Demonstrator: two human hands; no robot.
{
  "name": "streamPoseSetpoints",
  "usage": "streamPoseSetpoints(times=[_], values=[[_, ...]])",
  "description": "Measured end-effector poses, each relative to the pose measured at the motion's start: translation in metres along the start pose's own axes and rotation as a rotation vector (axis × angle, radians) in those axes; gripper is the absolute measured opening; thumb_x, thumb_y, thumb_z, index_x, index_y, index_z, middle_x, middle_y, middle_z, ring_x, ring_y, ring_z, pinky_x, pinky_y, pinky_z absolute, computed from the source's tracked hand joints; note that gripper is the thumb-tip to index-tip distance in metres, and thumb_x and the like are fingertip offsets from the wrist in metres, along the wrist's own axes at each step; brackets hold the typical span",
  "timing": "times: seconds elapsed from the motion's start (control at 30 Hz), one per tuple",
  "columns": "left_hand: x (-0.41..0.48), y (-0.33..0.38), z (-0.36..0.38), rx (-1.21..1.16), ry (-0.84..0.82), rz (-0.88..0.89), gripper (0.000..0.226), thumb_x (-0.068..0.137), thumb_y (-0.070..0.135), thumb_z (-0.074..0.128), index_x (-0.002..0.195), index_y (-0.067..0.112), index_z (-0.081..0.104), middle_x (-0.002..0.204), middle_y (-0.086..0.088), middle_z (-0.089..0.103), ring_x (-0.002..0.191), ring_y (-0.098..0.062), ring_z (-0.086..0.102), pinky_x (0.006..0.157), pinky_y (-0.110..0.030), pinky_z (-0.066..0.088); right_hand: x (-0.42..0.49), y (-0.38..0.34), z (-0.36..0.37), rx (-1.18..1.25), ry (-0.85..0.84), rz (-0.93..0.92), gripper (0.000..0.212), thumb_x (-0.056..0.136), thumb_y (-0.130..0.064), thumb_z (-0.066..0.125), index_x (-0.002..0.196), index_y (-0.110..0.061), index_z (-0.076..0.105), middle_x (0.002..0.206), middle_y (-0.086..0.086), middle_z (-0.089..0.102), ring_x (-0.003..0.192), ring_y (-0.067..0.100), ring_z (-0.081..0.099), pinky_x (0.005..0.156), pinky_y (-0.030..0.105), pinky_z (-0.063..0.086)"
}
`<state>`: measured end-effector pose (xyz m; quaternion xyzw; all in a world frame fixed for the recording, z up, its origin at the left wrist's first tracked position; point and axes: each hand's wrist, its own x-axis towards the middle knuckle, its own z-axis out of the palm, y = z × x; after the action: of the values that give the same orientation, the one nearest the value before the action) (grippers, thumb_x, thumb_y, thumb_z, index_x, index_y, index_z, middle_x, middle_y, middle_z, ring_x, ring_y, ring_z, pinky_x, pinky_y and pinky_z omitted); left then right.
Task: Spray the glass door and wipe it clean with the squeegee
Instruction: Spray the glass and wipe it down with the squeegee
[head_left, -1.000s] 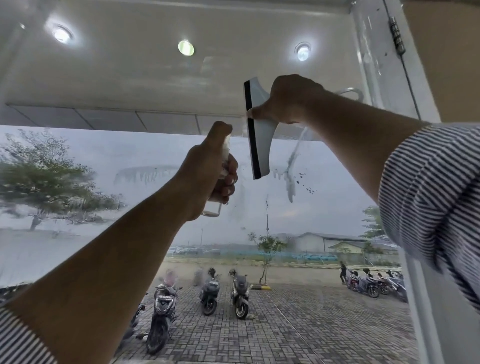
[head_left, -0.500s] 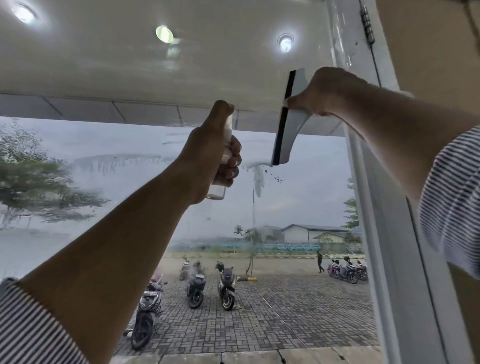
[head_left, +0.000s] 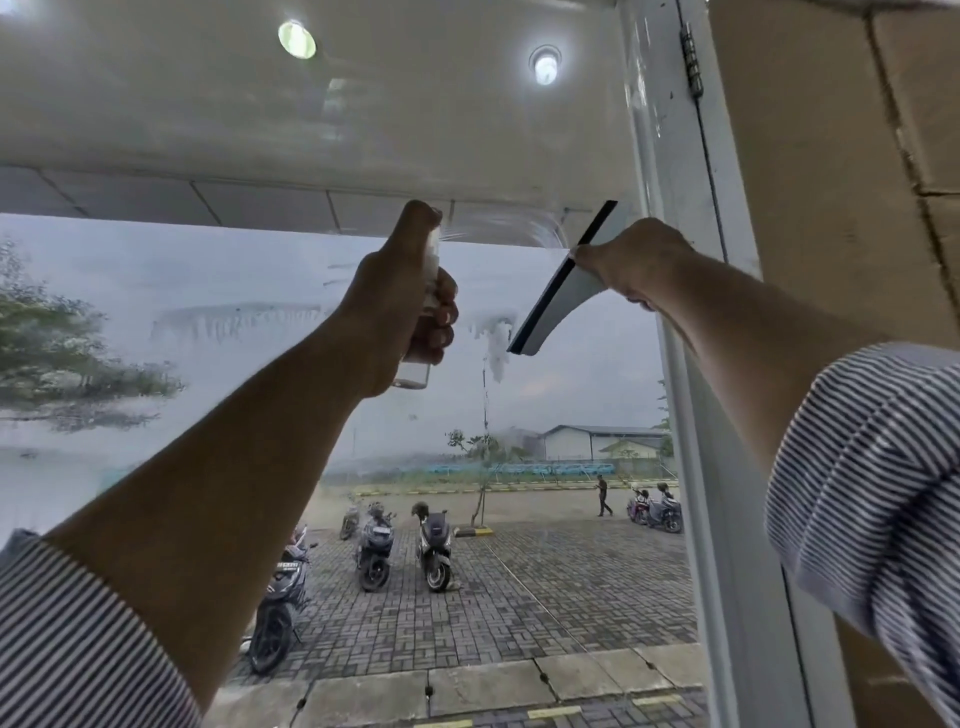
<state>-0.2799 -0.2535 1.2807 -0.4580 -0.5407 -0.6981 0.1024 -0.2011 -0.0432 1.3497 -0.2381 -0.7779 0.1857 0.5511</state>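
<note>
Our left hand (head_left: 400, 306) is curled round a small clear spray bottle (head_left: 415, 371), thumb up at its top and fingers wrapped across the front. Our right hand (head_left: 634, 260) grips the handle of the squeegee (head_left: 558, 301), thumb tip pressed just behind the blade. Both arms reach up from striped sleeves (head_left: 857, 493). We hold the squeegee tilted, its black rubber edge running from upper right to lower left. It looks laid against the glass door (head_left: 571, 415), high up and close to the white door frame (head_left: 670, 156) on the right. At the blade's lower end a white foam streak (head_left: 496, 343) runs down the pane, and a hazy sprayed band spreads off to the left. We judge the squeegee light, with a stiff plastic body and a soft rubber lip. It is best held by the handle behind the blade, as now, so that pressure falls evenly along the edge. The bottle looks light too, and may be slippery if wet. The pane is rigid and slick where sprayed, so it calls for firm but not heavy pressure. Far beyond the glass, parked motorcycles (head_left: 434, 545) stand on brick paving. A tree (head_left: 52, 353) is at the left, and a low building (head_left: 597, 441) lies in the distance.
</note>
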Motion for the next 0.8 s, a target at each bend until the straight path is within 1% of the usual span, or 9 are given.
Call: streamPoseSetpoints(times=[0.1, 0.17, 0.23, 0.47, 0.53, 0.57, 0.63, 0.7, 0.8], values=[[-0.009, 0.002, -0.004, 0.008, -0.008, -0.029, 0.058, 0.095, 0.057, 0.044, 0.06, 0.011, 0.048, 0.047, -0.004, 0.046, 0.039, -0.02, 0.039, 0.048, -0.022, 0.037, -0.011, 0.003, 0.003, 0.007, 0.025, 0.003, 0.053, 0.08, -0.067, 0.062, 0.086, -0.015, 0.056, 0.087, 0.011, 0.06, 0.081, 0.029, 0.062, 0.078, 0.037, 0.051], [-0.014, 0.003, -0.007, 0.015, -0.006, -0.042, 0.059, 0.095, 0.058, 0.045, 0.06, 0.012, 0.049, 0.047, -0.003, 0.046, 0.039, -0.019, 0.039, 0.048, -0.022, 0.036, -0.018, -0.002, -0.002, -0.007, 0.017, 0.008, 0.056, 0.083, -0.07, 0.058, 0.078, -0.014, 0.052, 0.085, 0.012, 0.059, 0.077, 0.028, 0.059, 0.074, 0.035, 0.048], [-0.017, 0.004, -0.011, 0.014, 0.001, -0.047, 0.06, 0.095, 0.059, 0.045, 0.059, 0.012, 0.048, 0.046, -0.003, 0.045, 0.038, -0.019, 0.038, 0.047, -0.022, 0.036, -0.026, -0.008, -0.01, 0.103, -0.045, 0.026, 0.057, 0.087, -0.068, 0.055, 0.086, -0.011, 0.053, 0.075, 0.011, 0.057, 0.065, 0.024, 0.053, 0.065, 0.031, 0.044], [-0.025, 0.012, -0.026, 0.009, 0.03, -0.039, 0.059, 0.094, 0.057, 0.046, 0.058, 0.011, 0.048, 0.048, -0.005, 0.044, 0.039, -0.02, 0.038, 0.048, -0.022, 0.036, -0.046, -0.014, -0.031, 0.503, -0.278, -0.006, 0.021, 0.083, -0.029, 0.064, 0.096, -0.013, 0.058, 0.063, 0.004, 0.041, 0.048, 0.013, 0.031, 0.044, 0.02, 0.026], [-0.027, 0.012, -0.027, 0.008, 0.031, -0.04, 0.059, 0.094, 0.057, 0.046, 0.058, 0.011, 0.047, 0.048, -0.006, 0.044, 0.039, -0.02, 0.038, 0.049, -0.023, 0.035, -0.046, -0.017, -0.031, 0.516, -0.239, -0.019, 0.038, 0.083, -0.025, 0.069, 0.113, -0.006, 0.058, 0.067, 0.005, 0.044, 0.046, 0.011, 0.033, 0.041, 0.018, 0.026], [-0.028, 0.012, -0.027, 0.008, 0.029, -0.039, 0.059, 0.095, 0.057, 0.046, 0.057, 0.011, 0.047, 0.048, -0.006, 0.044, 0.039, -0.02, 0.038, 0.049, -0.023, 0.035, -0.047, -0.018, -0.031, 0.498, -0.208, -0.023, 0.06, 0.083, -0.024, 0.072, 0.133, -0.001, 0.048, 0.07, 0.006, 0.046, 0.046, 0.01, 0.035, 0.04, 0.019, 0.028], [-0.029, 0.011, -0.028, 0.012, 0.024, -0.035, 0.06, 0.095, 0.057, 0.046, 0.056, 0.011, 0.047, 0.048, -0.006, 0.043, 0.039, -0.021, 0.038, 0.049, -0.023, 0.036, -0.046, -0.021, -0.028, 0.478, -0.171, -0.035, 0.11, 0.085, -0.024, 0.076, 0.157, -0.01, -0.006, 0.078, 0.009, 0.052, 0.049, 0.01, 0.04, 0.042, 0.023, 0.036], [-0.03, 0.011, -0.028, 0.018, 0.024, -0.035, 0.061, 0.094, 0.057, 0.047, 0.055, 0.011, 0.048, 0.048, -0.006, 0.044, 0.04, -0.021, 0.038, 0.048, -0.023, 0.036, -0.045, -0.023, -0.025, 0.504, -0.17, -0.065, 0.127, 0.086, -0.023, 0.077, 0.148, -0.023, -0.034, 0.086, 0.012, 0.055, 0.053, 0.012, 0.041, 0.046, 0.026, 0.038], [-0.03, 0.01, -0.029, 0.026, 0.033, -0.03, 0.061, 0.094, 0.057, 0.046, 0.054, 0.011, 0.048, 0.047, -0.006, 0.045, 0.039, -0.021, 0.039, 0.048, -0.023, 0.037, -0.039, -0.027, -0.018, 0.598, -0.154, -0.091, 0.131, 0.085, -0.023, 0.078, 0.147, -0.03, -0.036, 0.089, 0.013, 0.056, 0.049, 0.011, 0.039, 0.043, 0.023, 0.037]])
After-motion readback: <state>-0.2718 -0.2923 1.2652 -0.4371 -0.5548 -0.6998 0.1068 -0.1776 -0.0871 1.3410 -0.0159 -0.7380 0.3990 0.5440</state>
